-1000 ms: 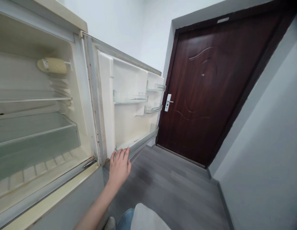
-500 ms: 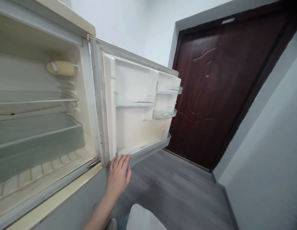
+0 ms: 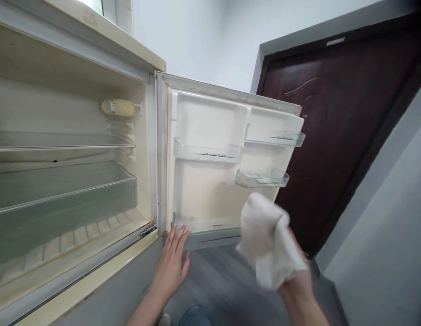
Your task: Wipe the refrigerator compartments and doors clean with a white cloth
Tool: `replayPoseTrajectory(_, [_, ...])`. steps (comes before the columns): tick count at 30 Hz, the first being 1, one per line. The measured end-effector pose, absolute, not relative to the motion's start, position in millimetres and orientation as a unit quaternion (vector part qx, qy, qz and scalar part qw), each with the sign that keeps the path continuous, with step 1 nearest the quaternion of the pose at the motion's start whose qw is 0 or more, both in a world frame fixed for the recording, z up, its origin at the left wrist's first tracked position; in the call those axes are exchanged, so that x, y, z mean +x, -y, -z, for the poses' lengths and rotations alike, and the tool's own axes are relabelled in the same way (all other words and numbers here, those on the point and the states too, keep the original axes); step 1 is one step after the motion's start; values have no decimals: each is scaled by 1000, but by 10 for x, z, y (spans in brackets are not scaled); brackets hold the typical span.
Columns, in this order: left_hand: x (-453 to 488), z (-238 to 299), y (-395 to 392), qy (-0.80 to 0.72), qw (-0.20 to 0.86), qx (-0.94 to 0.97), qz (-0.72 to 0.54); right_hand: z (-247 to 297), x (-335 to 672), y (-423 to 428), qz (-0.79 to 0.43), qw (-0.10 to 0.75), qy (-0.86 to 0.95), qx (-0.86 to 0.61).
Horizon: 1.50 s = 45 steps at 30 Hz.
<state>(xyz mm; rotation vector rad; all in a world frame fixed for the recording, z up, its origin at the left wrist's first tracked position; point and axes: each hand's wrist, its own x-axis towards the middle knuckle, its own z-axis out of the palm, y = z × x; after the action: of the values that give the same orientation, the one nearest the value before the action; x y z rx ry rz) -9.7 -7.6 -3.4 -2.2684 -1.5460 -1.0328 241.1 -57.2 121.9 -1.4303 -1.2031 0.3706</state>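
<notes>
My left hand (image 3: 174, 257) reaches to the lower hinge-side corner of the open refrigerator door (image 3: 207, 190). Its fingers are spread and lie at the front of the bottom door bin (image 3: 213, 236); whether they press on it I cannot tell. A white cloth (image 3: 265, 240), somewhat blurred, is bunched in my right hand (image 3: 297, 280), which is raised in front of the door's outer lower corner. The cloth covers most of the fingers and part of the bottom bin. Above it, a small clear door shelf (image 3: 262, 179) juts out.
On the left stands the refrigerator cabinet, with a glass shelf (image 3: 61, 147), a clear drawer (image 3: 68, 199) and a cream lamp housing (image 3: 118, 107). Behind the refrigerator door is a dark red room door (image 3: 332, 117). Grey floor (image 3: 217, 271) and a white wall (image 3: 383, 213) lie to the right.
My right hand has come into full view, lifting the white cloth from the bottom edge up to the door. The left hand stays by the bottom bin. The view has shifted left.
</notes>
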Motion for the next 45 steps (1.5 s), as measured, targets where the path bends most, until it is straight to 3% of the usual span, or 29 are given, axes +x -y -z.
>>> replayPoseTrajectory(2, [-116,44,103,525,104,-767,354,-1708,2407,427,-118,745,447,-481])
replayPoseTrajectory(4, [-125,53,115,523,103,-766,360,-2256,2231,263,16,821,429,-376])
replayPoseTrajectory(7, [-127,53,120,519,99,-764,370,-2976,1758,-52,135,800,497,-309])
replayPoseTrajectory(11, [-112,37,133,516,85,-762,381,-3488,1107,-570,130,708,632,-288])
replayPoseTrajectory(16, [-77,66,139,523,76,-752,394,-3572,650,-945,41,551,771,-318])
replayPoseTrajectory(23, [-49,97,111,526,77,-743,408,-3499,698,-856,-12,401,832,-383])
replayPoseTrajectory(25, [-49,99,112,527,77,-741,409,-3557,764,-832,-7,426,828,-366])
replayPoseTrajectory(28, [-52,109,110,524,77,-744,406,-3651,813,-810,51,568,747,-341])
replayPoseTrajectory(30, [-53,115,100,524,77,-745,404,-3673,790,-813,119,615,705,-332])
replayPoseTrajectory(36, [-80,115,83,520,70,-748,407,-3622,710,-988,318,382,791,-357])
replayPoseTrajectory(45, [-120,117,89,516,52,-743,423,-3808,1376,-1177,475,206,810,-274])
